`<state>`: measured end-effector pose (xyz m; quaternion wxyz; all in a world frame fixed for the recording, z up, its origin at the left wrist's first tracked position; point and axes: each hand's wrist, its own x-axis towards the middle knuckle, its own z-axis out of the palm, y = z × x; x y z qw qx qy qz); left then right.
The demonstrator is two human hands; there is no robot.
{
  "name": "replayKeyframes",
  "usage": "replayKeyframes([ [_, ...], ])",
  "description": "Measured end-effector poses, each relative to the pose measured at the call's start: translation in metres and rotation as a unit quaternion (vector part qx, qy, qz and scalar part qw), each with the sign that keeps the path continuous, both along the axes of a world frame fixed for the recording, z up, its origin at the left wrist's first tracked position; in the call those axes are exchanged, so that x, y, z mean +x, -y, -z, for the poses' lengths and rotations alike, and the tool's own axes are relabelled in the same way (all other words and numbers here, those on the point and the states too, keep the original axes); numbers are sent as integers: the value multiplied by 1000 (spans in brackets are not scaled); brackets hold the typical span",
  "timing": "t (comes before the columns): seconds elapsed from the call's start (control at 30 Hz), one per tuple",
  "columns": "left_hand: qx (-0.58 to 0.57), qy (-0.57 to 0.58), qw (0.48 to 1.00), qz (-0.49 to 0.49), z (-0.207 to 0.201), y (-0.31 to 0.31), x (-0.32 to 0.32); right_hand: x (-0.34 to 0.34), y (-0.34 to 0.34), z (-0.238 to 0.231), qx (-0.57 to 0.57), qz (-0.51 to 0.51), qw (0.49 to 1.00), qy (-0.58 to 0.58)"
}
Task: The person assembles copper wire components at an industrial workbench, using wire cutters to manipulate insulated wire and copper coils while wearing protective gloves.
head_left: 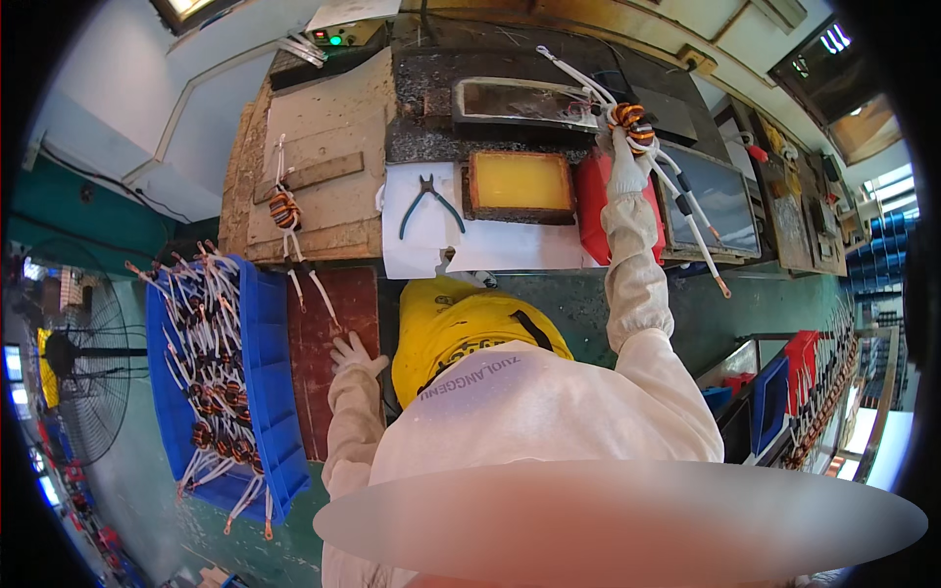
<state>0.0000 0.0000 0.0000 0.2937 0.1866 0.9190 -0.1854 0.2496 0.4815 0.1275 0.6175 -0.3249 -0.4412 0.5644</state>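
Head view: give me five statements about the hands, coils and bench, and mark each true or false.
1. The right hand holds a coil up over the bench. True.
2. The left hand holds the pliers. False: the pliers lie on white paper, and the left hand rests open on a red board.
3. The blue bin holds many coils. True.
4. The tray holds something green. False: it is yellow.
5. A coil lies on the bench at left. True.
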Motion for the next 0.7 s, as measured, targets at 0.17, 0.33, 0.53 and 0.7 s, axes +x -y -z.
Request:
replayKeyframes([
  [0.17,301,408,855,-113,-9,-4,-12,-50,6,-22,338,68,918,195],
  [0.33,554,493,655,-147,-62,-81,-6,-118,57,-67,553,-1,771,317],
  [0.53,777,418,441,-165,-105,-151,-22,-191,107,-64,737,-120,542,387],
  [0.7,775,459,351,-257,-92,-174,-48,-226,148,-31,780,-169,456,394],
])
